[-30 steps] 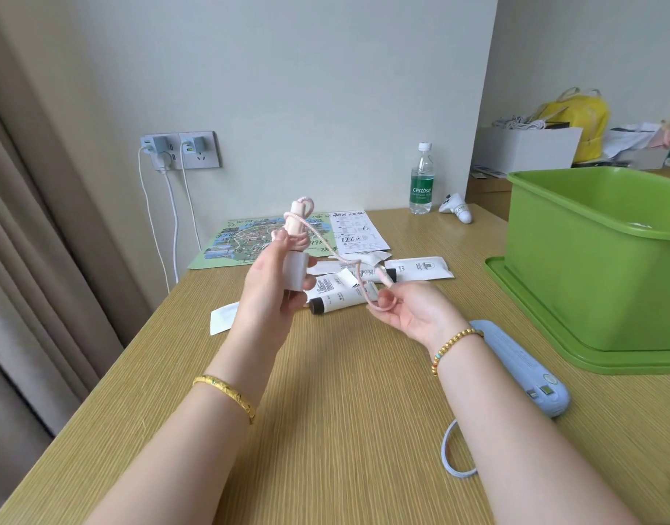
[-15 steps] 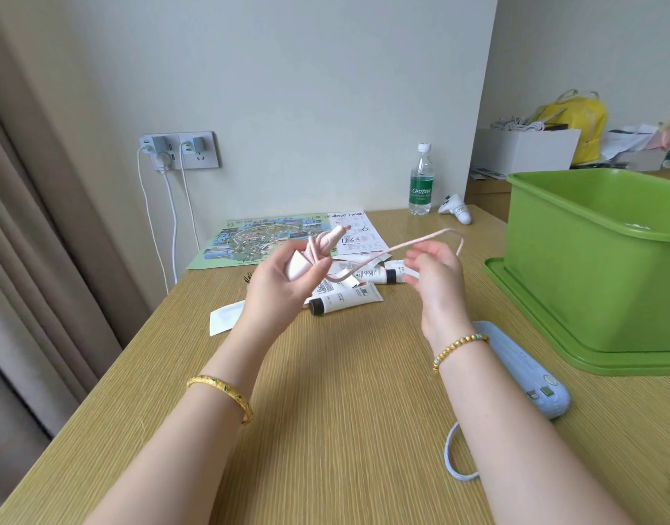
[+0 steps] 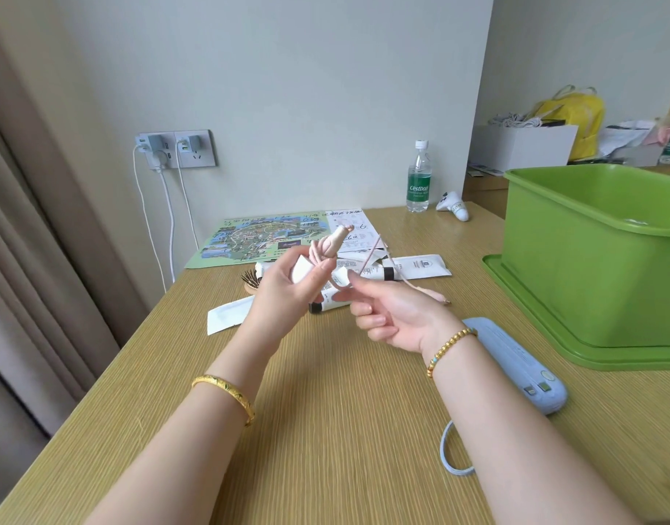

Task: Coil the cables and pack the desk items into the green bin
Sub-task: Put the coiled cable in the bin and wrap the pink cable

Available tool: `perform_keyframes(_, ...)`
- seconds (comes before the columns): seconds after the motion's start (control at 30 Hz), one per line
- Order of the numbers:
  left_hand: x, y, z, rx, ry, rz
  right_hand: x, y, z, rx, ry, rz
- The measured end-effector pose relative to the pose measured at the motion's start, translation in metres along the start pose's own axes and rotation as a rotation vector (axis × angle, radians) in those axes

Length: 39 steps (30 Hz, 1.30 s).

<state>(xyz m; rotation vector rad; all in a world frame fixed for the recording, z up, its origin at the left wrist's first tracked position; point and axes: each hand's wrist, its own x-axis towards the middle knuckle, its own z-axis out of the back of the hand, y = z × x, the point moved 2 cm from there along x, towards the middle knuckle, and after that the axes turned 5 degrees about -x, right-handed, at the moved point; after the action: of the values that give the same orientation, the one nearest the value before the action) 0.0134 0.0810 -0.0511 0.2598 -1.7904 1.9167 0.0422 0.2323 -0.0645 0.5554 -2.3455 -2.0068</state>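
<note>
The left hand is clamping its grip on a white plug with pink cable loops bunched on top of it, one pink connector poking up and away. The right hand, just beside and nearer the loose end, is pinching the cable's free run between thumb and forefinger, its other fingers curled. From that pinch the tail is rising in a loop and then trailing down to the right, its far connector dangling just over the tabletop. By my reading the remaining length is lying rightward of the bundle, so the right hand will have to carry it back leftward around the plug. The bin is standing well off to the right, beyond the blue case.
</note>
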Motion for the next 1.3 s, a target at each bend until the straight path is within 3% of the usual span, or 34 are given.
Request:
perform_keyframes(0.1,-0.001,-0.003,-0.001,-0.052,0.074,0.021,0.0,0.004,0.001,0.131,-0.007,0.099)
perform_keyframes(0.23,-0.005,-0.005,0.002,0.017,0.434,0.112,0.001,0.007,0.009,0.143,-0.118,0.165)
perform_keyframes(0.3,-0.007,-0.005,0.004,0.171,0.586,0.16,0.0,0.007,0.014,0.148,-0.178,0.163)
perform_keyframes(0.37,-0.006,-0.002,0.007,0.498,0.607,0.175,-0.001,0.007,0.019,0.171,-0.246,0.157)
perform_keyframes(0.47,-0.002,0.006,0.009,0.84,0.392,0.155,0.0,0.008,0.022,0.163,-0.315,0.206)
perform_keyframes(0.67,0.003,0.01,0.006,0.642,-0.046,0.137,0.001,0.008,0.001,0.162,-0.087,0.274)
perform_keyframes(0.73,0.001,0.012,0.0,0.376,-0.13,0.193,0.0,0.007,-0.004,0.162,-0.02,0.278)
perform_keyframes(0.83,-0.001,0.014,-0.004,-0.225,-0.264,0.387,0.002,0.002,-0.011,0.182,0.0,0.214)
perform_keyframes(0.93,-0.003,0.017,-0.007,-0.426,-0.223,0.477,0.005,-0.004,-0.017,0.137,-0.013,0.122)
perform_keyframes(1.03,-0.004,0.018,-0.014,-0.38,-0.168,0.524,0.006,-0.008,-0.02,0.011,0.021,0.049)
perform_keyframes(1.13,-0.005,0.02,-0.015,-0.314,-0.223,0.534,0.005,-0.009,-0.02,-0.107,0.036,0.014)
perform_keyframes(1.3,-0.002,0.017,-0.007,-0.247,-0.298,0.465,0.004,-0.004,-0.017,-0.073,0.018,0.024)
